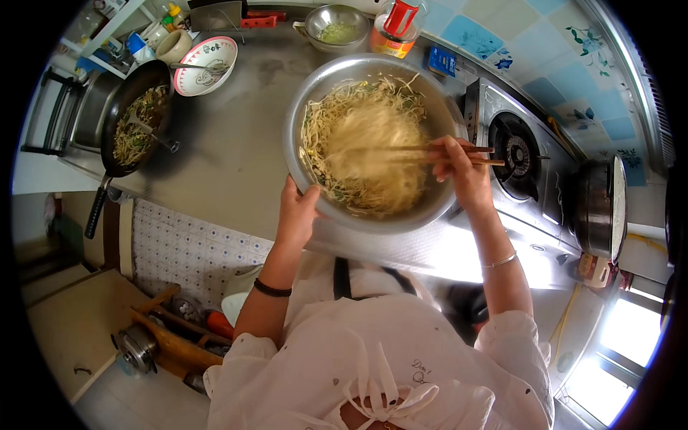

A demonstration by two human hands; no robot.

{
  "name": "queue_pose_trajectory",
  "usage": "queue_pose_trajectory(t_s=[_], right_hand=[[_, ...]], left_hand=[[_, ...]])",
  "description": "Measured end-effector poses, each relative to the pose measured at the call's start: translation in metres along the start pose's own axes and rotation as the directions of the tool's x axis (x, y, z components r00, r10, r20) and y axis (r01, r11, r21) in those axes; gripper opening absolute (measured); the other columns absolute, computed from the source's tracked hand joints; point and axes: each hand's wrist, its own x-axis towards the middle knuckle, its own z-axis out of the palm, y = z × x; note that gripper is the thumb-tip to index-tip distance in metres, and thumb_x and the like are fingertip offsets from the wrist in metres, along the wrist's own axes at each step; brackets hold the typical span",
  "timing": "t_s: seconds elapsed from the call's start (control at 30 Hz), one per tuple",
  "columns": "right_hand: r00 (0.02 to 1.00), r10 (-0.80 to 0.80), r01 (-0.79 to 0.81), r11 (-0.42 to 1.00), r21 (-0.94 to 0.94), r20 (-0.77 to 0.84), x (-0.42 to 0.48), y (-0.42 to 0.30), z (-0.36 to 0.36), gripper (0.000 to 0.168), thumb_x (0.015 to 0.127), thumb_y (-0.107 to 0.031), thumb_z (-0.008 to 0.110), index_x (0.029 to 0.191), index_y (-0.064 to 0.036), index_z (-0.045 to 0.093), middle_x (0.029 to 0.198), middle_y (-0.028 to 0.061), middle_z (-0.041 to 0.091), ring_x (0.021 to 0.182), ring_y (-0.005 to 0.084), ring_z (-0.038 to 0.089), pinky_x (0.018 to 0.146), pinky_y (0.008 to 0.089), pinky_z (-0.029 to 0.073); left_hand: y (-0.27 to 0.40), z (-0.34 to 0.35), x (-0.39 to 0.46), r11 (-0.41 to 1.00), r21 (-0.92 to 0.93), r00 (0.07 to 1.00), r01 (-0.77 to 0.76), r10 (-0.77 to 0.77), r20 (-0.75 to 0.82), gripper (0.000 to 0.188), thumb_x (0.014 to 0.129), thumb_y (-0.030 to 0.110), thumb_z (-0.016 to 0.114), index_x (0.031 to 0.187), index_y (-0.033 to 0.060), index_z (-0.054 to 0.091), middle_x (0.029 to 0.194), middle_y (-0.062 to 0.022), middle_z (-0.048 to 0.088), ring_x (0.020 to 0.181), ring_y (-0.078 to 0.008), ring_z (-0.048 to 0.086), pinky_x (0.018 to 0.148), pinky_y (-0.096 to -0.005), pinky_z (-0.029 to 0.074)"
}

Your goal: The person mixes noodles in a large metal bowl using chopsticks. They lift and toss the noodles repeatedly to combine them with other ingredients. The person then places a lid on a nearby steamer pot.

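In front of me a large metal basin (302, 131) holds noodles (371, 145) mixed with bits of green vegetable. My left hand (296, 214) grips the basin's near left rim, thumb on the edge. Over the right side of the basin, my right hand (463, 174) holds a pair of wooden chopsticks (486, 156). Their lower ends run into the noodles, where steam or motion blur hides the tips. The middle of the noodles is smeared, while those along the wall look sharper.
At the left edge sits a wok (107, 142) with noodles and a metal spatula (141, 124). Behind are a patterned bowl (189, 80), a metal bowl (336, 27) with pale green bits, and a red-lidded jar (395, 40). A gas stove (543, 177) and dark pot (591, 209) stand right.
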Motion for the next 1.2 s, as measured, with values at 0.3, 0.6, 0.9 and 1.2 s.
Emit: queue_pose_trajectory(t_s=[0.3, 0.6, 0.9, 1.2], right_hand=[[0.974, -0.21, 0.226, 0.907, -0.356, 0.084, 0.009, 0.056, 0.035, 0.027, 0.088, -0.023, 0.051, 0.094, 0.001, 0.061, 0.073, 0.0066, 0.063, 0.057, 0.012, 0.059, 0.05, 0.0209, 0.049], [0.981, -0.139, 0.116, 0.98, -0.163, -0.135, 0.047, 0.043, 0.037, 0.016, 0.085, -0.013, 0.056, 0.09, 0.0, 0.063, 0.069, 0.0013, 0.06, 0.057, 0.0076, 0.057, 0.048, 0.0209, 0.047], [0.948, -0.245, 0.202, 0.956, -0.214, -0.203, 0.017, -0.006, -0.037, 0.028, 0.086, -0.026, 0.055, 0.087, 0.001, 0.06, 0.069, 0.0071, 0.062, 0.05, 0.0083, 0.055, 0.044, 0.0204, 0.047], [0.98, 0.009, 0.016, 0.993, 0.12, -0.2, 0.045, 0.049, 0.007, 0.031, 0.089, -0.027, 0.05, 0.088, 0.003, 0.059, 0.074, 0.0098, 0.063, 0.053, 0.0105, 0.055, 0.049, 0.0213, 0.046]], left_hand=[[-0.002, 0.001, 0.002, 1.0, 0.009, 1.0, -0.011, 0.011, 0.013, 0.039, 0.081, 0.002, 0.047, 0.118, 0.0031, 0.037, 0.091, -0.0089, 0.054, 0.066, -0.0174, 0.058, 0.043, -0.0301, 0.052], [0.003, 0.004, -0.001, 0.999, 0.037, 1.0, -0.013, 0.013, -0.018, 0.03, 0.085, 0.004, 0.044, 0.114, 0.0049, 0.039, 0.086, -0.0056, 0.054, 0.061, -0.0147, 0.057, 0.041, -0.0305, 0.049], [0.0, -0.002, -0.004, 1.0, 0.023, 1.0, -0.015, 0.015, -0.005, 0.039, 0.081, 0.002, 0.046, 0.119, 0.0032, 0.036, 0.091, -0.0087, 0.054, 0.066, -0.0159, 0.058, 0.043, -0.0286, 0.052], [-0.003, 0.0, 0.003, 0.999, 0.051, 1.0, -0.007, 0.008, -0.018, 0.042, 0.08, 0.002, 0.046, 0.12, 0.0029, 0.035, 0.086, -0.0073, 0.053, 0.062, -0.0149, 0.057, 0.041, -0.0285, 0.051]])
